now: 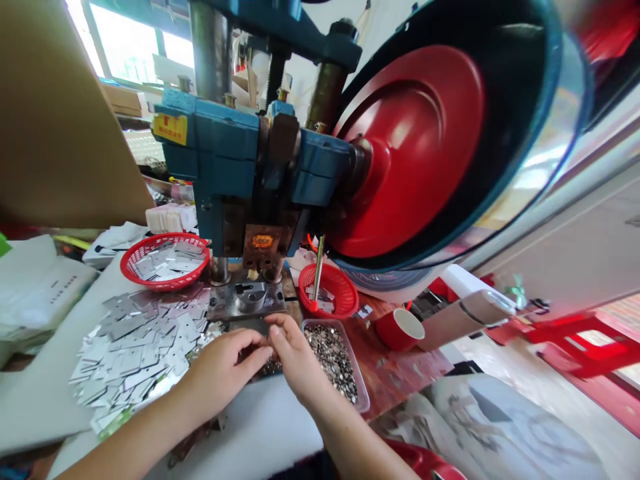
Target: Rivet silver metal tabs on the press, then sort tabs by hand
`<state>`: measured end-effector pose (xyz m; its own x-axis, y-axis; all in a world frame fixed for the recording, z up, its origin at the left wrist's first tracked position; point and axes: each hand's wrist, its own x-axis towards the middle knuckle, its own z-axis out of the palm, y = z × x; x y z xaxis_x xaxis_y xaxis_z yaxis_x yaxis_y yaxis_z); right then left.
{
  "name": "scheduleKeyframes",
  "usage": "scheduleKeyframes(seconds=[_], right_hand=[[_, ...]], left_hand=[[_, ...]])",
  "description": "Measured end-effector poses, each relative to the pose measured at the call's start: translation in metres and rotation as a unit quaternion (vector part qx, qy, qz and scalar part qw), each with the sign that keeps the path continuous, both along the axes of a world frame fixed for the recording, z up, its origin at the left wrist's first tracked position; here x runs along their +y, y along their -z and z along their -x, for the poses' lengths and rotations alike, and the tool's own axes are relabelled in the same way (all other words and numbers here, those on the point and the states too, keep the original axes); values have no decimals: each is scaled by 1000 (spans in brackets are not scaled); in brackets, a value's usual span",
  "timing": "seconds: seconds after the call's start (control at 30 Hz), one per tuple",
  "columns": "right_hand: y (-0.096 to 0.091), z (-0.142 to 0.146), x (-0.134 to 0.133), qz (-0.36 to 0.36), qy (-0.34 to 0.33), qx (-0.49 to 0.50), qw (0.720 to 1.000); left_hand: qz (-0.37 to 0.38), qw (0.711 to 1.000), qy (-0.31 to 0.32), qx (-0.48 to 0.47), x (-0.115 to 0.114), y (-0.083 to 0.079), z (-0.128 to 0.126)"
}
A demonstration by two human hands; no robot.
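Observation:
My left hand and my right hand meet fingertip to fingertip just in front of the grey die plate of a blue punch press. Both hands have their fingers pinched together on something small that I cannot make out. A heap of thin silver metal plates lies to the left of my left hand. A clear tray of tiny metal pieces sits right beside my right hand.
A red basket of plates stands at back left, a second red basket to the right of the die. A red cup lies on its side. The big red flywheel looms on the right. Cardboard stands left.

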<state>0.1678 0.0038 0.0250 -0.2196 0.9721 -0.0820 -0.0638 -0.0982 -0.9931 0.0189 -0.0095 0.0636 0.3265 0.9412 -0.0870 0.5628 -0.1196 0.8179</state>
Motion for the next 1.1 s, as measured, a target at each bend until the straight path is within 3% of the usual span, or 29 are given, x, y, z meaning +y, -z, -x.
scheduleKeyframes(seconds=[0.17, 0.33, 0.4, 0.53, 0.63, 0.8, 0.93, 1.1], right_hand=[[-9, 3, -21, -18, -19, -21, 999], [-19, -7, -39, 24, -108, -10, 994], [-17, -18, -38, -5, -51, -41, 998], [-10, -46, -19, -89, 188, -86, 974], [-8, -57, -1, -103, 207, -79, 970], [-4, -51, 19, -100, 203, -45, 973], [-1, -48, 24, -87, 189, -30, 978], [-3, -58, 24, -87, 150, -38, 984]], left_hand=[[-24, 999, -29, -12, -17, -4, 5], [20, 997, 13, -77, -39, 3, 17], [15, 997, -8, -81, -47, 10, 24], [-81, 993, -90, 12, -52, 26, 41], [-173, 975, -98, 94, -39, 33, 48], [-303, 928, -75, 206, 10, 32, 49], [-332, 906, -69, 254, 45, 34, 50], [-337, 903, -73, 257, 58, 41, 55]])
